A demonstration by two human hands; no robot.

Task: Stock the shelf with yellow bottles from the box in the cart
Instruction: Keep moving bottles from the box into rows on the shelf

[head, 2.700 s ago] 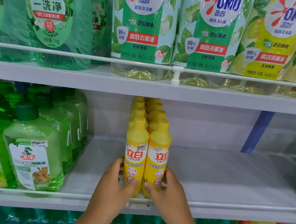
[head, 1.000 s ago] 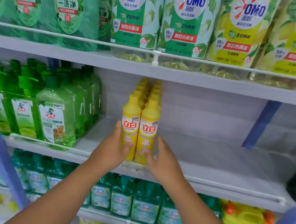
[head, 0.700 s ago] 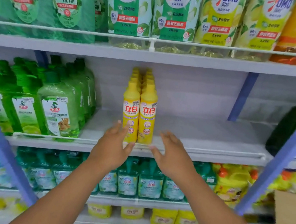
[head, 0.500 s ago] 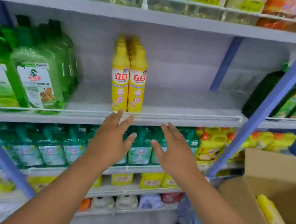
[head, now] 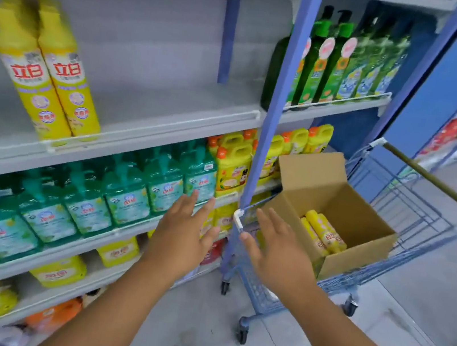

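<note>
Both hands have come away from the yellow pair on the shelf and now reach out in mid-air toward the cart, holding nothing. Nearest, the left hand (head: 181,237) has its fingers straight and loosely spread, palm facing right, in front of the teal bottles (head: 115,199). Just beside it, the right hand (head: 277,252) is also spread wide, palm facing left, hovering at the cart's (head: 421,233) near corner without touching it. Beyond the right hand, an open cardboard box (head: 344,209) sits in the cart basket, flaps up. Lying on their sides at its bottom are a few yellow bottles (head: 322,232), packed against each other. Farther off to the left, the two stocked bottles (head: 48,72) stand upright side by side, touching, at the front rail of the grey shelf (head: 173,98), with bare shelf to their right. A blue upright (head: 278,97) rises between that bay and the next. Behind it, dark green bottles (head: 326,59) stand in a row on the same level, and yellow jugs (head: 232,161) sit one shelf down, right of the teal ones.
</note>
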